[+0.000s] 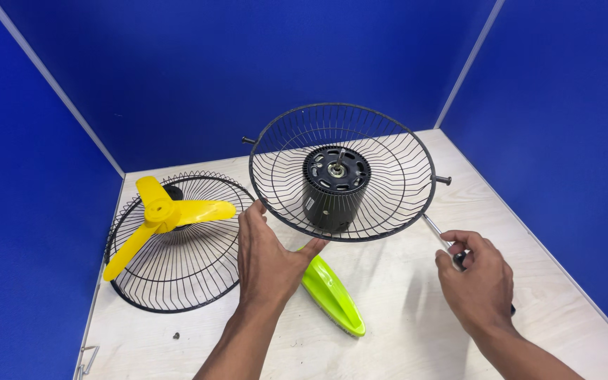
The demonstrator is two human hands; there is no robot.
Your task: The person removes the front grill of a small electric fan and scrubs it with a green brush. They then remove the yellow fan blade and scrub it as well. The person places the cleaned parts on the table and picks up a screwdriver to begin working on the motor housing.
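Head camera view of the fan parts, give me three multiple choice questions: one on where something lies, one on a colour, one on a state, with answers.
1. Where does the yellow fan blade lie?
A. on the flat wire guard
B. in the right hand
C. on the motor

2. What colour is the long plastic piece on the table?
A. red
B. lime green
C. white

3. How is the wire guard with the black motor?
A. flat on the table
B. tilted, held up
C. hanging on the wall

A: it rests on that guard. B: bright green. B: the left hand grips its rim; the right hand holds a screwdriver.
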